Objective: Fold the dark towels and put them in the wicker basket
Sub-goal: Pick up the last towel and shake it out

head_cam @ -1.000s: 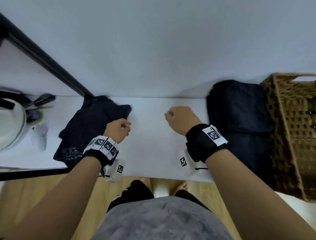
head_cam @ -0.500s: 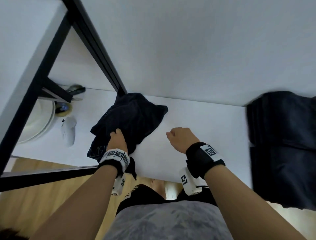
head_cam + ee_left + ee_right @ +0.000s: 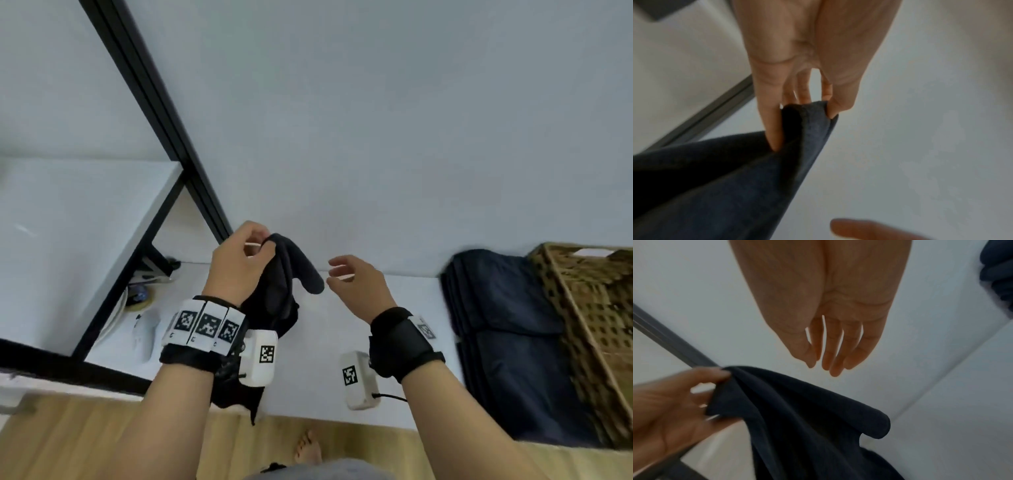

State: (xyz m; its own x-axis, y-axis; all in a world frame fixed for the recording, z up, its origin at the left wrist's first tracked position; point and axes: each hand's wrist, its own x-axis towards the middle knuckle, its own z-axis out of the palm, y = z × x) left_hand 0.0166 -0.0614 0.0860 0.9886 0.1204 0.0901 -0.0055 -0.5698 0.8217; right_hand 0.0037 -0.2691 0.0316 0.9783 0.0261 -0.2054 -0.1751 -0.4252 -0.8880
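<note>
A home, most likely a laundry or utility corner: a white counter [image 3: 394, 346] against a plain wall, a wicker basket [image 3: 596, 329] at its right end (folded dark towels [image 3: 507, 342] just left of it), wood-look floor [image 3: 68, 442] below.

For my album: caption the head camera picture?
Left hand lifts a dark towel; right hand reaches.

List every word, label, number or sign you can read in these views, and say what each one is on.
No readable words or numbers in any view.
Left wristband: three black-and-white square marker patterns, no letters.
White wrist camera boxes: one square marker each, no letters.
Right wristband: one marker, blurred.
Dark towel, folded towels, wicker basket: no print visible.
</note>
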